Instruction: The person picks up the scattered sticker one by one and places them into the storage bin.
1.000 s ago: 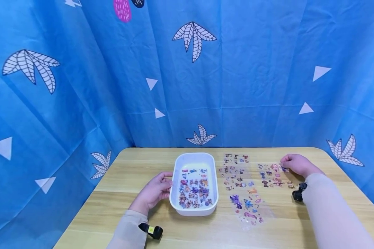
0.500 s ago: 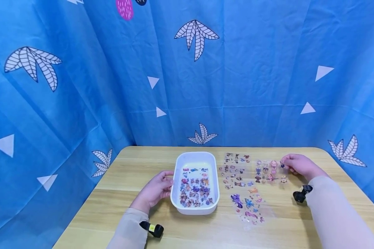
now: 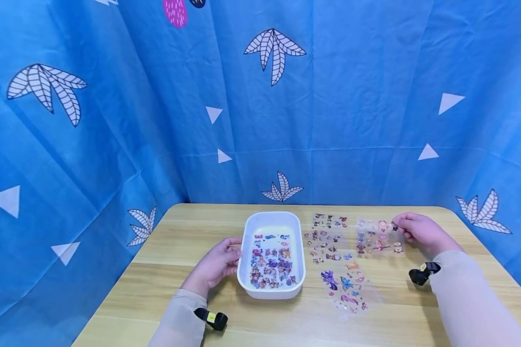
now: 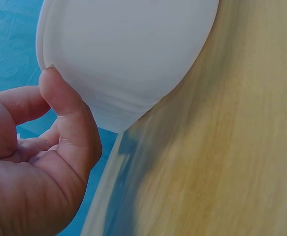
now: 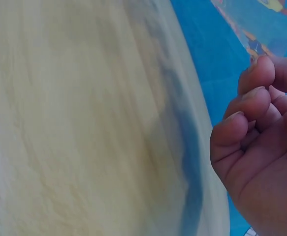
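Observation:
My left hand (image 3: 216, 266) pinches the left wall of a white plastic tub (image 3: 302, 260); its thumb shows on the rim in the left wrist view. Inside the tub lie several stickers (image 3: 271, 267) with small colourful cartoon figures, overlapping in the lower half. At the right, my right hand (image 3: 423, 232) pinches the upper right corner of a clear sticker sheet (image 3: 383, 236). In the right wrist view that sheet (image 5: 276, 24) is raised off the wooden surface, its corner between thumb and fingertip. Whether its far edge touches the table is unclear.
More clear sticker sheets lie on the wooden table (image 3: 260, 323): one sheet (image 3: 325, 238) right of the tub, another (image 3: 347, 291) nearer the front, with pony-like figures. A blue patterned curtain (image 3: 351, 120) hangs behind and beside the table.
The sticker sheet in my right hand has shifted slightly left and lifted from the table. My left hand and the tub stay in place; the head view has shifted a little.

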`<state>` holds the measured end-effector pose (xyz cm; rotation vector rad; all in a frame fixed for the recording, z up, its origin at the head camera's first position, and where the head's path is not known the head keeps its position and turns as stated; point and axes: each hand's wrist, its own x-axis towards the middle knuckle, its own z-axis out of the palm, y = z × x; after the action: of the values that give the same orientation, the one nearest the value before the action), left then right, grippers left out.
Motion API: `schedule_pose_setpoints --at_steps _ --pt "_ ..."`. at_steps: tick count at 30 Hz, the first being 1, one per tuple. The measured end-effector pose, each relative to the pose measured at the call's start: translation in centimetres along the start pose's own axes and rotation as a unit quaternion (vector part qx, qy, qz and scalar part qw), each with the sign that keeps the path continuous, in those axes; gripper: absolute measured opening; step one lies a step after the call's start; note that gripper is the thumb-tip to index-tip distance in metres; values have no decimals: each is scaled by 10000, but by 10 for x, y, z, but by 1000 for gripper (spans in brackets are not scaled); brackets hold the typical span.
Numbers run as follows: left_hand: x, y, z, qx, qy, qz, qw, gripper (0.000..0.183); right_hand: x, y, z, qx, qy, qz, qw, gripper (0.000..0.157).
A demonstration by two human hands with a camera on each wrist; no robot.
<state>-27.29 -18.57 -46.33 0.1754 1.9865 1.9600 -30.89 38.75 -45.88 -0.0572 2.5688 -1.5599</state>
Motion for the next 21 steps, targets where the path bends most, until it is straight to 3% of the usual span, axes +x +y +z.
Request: schedule_pose_setpoints --at_steps 9,21 --pt "0 -2 0 -1 -34 -10 10000 48 -6 -18 8 31 53 -145 9999 41" --pt "1 -3 -2 -4 -55 15 10000 49 -2 -53 40 722 -84 -600 9955 33"
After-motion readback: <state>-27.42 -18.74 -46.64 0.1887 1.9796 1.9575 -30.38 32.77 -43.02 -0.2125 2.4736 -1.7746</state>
